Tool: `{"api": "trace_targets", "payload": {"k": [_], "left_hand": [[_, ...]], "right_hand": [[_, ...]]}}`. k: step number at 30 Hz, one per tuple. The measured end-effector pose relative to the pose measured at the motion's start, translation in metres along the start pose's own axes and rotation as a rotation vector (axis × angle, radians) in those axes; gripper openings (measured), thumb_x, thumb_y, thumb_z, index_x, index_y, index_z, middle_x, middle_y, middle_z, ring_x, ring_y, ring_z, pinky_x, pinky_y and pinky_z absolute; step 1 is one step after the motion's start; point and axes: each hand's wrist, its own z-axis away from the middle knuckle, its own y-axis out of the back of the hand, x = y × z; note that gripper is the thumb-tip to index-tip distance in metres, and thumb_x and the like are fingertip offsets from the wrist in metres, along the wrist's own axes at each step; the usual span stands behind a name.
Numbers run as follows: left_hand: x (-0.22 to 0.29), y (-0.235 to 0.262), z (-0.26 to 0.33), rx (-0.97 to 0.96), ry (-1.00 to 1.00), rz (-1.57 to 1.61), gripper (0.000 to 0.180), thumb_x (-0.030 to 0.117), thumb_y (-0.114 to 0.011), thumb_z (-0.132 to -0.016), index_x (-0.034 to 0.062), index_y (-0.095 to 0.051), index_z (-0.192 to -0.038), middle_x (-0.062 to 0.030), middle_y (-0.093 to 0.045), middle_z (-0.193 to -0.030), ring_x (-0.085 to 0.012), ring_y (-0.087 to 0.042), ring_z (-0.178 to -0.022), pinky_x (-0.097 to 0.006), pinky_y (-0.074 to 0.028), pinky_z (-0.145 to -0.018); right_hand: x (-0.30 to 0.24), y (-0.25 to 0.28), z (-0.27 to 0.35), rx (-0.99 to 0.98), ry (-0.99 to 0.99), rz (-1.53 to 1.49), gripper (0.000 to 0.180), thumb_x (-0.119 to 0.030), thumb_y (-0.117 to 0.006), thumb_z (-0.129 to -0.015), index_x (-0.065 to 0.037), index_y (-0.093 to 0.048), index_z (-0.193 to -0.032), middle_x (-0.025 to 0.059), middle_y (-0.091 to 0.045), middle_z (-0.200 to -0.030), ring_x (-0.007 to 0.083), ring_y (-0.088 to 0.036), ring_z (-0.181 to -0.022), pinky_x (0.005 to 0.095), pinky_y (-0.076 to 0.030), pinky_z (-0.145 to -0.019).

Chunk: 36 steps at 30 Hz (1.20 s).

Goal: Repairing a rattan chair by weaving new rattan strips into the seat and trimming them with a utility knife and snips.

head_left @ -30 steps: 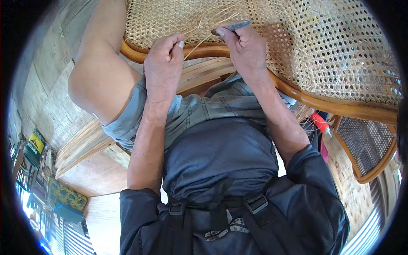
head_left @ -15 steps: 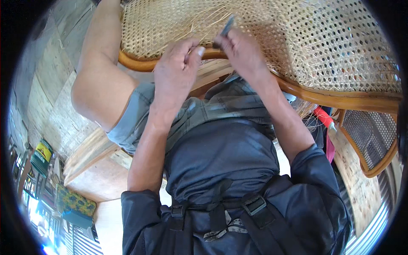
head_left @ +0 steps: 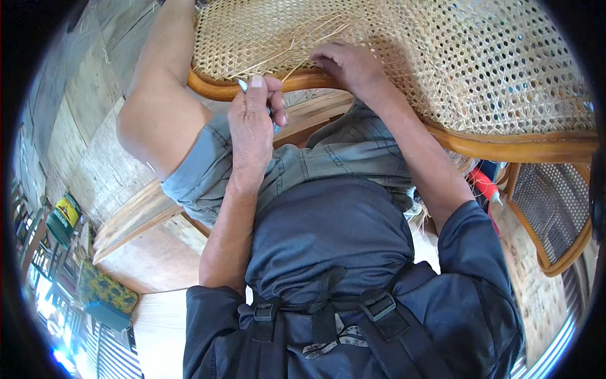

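A woven cane panel (head_left: 467,69) in a curved, varnished wooden frame (head_left: 218,91) lies across the top of the view. My left hand (head_left: 252,120) is just in front of the frame, closed round a slim tool with a bright, pointed tip (head_left: 243,84). Its exact kind is mostly hidden by the fingers. My right hand (head_left: 356,69) rests at the frame's edge, fingers curled down against the weave. A thin cane strand (head_left: 295,69) runs over the rim towards those fingertips; whether they grip it is hidden. Several loose strands (head_left: 290,45) lie on the panel.
My bent left leg (head_left: 154,114) is beside the frame's left end. At the right are a red tube with a pale nozzle (head_left: 485,183) and another cane-panelled frame (head_left: 549,208). A green and yellow container (head_left: 63,221) and a patterned box (head_left: 107,290) stand at the lower left.
The grey blade-like tool no longer shows in my right hand, which has lowered to the rim. My left hand has moved back from the rim and turned, a pointed tool now showing in it.
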Motion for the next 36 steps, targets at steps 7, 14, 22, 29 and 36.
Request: {"api": "trace_targets", "payload": {"k": [7, 14, 22, 29, 36], "left_hand": [[-0.005, 0.013, 0.0, -0.033, -0.002, -0.067, 0.032, 0.03, -0.044, -0.097, 0.0007, -0.055, -0.09, -0.0022, -0.047, -0.067, -0.0098, -0.044, -0.055, -0.025, -0.039, -0.053], [-0.004, 0.012, -0.003, -0.011, 0.001, -0.073, 0.033, 0.03, -0.044, -0.096, -0.0006, -0.055, -0.091, -0.0021, -0.047, -0.066, -0.01, -0.044, -0.055, -0.025, -0.039, -0.053], [-0.003, 0.016, -0.006, -0.048, -0.026, 0.007, 0.032, 0.027, -0.045, -0.096, -0.001, -0.058, -0.089, -0.0009, -0.049, -0.065, -0.0065, -0.043, -0.053, -0.021, -0.037, -0.048], [0.001, 0.021, -0.003, -0.129, -0.035, 0.048, 0.03, 0.028, -0.047, -0.095, -0.0001, -0.057, -0.091, -0.0008, -0.049, -0.069, -0.0062, -0.04, -0.053, -0.021, -0.035, -0.049], [0.002, 0.026, -0.003, -0.136, -0.018, 0.05, 0.028, 0.027, -0.051, -0.092, 0.0009, -0.057, -0.087, 0.0, -0.05, -0.066, -0.0054, -0.044, -0.055, -0.02, -0.037, -0.05]], "right_hand": [[-0.001, -0.008, -0.001, -0.034, 0.196, 0.196, 0.02, -0.009, -0.061, -0.079, -0.014, -0.061, -0.098, 0.0062, -0.061, -0.09, 0.0268, -0.061, -0.083, 0.0349, -0.051, -0.067], [-0.003, 0.002, -0.001, -0.118, 0.21, 0.302, 0.022, -0.008, -0.058, -0.077, -0.01, -0.057, -0.099, 0.009, -0.056, -0.091, 0.029, -0.059, -0.085, 0.0373, -0.05, -0.067], [-0.033, 0.005, -0.007, -0.306, 0.144, 0.482, 0.019, -0.009, -0.054, -0.079, -0.008, -0.057, -0.097, 0.0108, -0.055, -0.094, 0.0301, -0.059, -0.09, 0.0395, -0.051, -0.072], [-0.041, 0.0, -0.012, -0.368, 0.015, 0.546, 0.016, -0.011, -0.052, -0.081, -0.008, -0.058, -0.096, 0.0144, -0.055, -0.094, 0.0317, -0.059, -0.092, 0.0424, -0.05, -0.074], [-0.023, 0.005, -0.011, -0.356, 0.12, 0.39, 0.015, -0.01, -0.054, -0.08, -0.006, -0.061, -0.093, 0.015, -0.058, -0.09, 0.0326, -0.059, -0.088, 0.0408, -0.049, -0.075]]}}
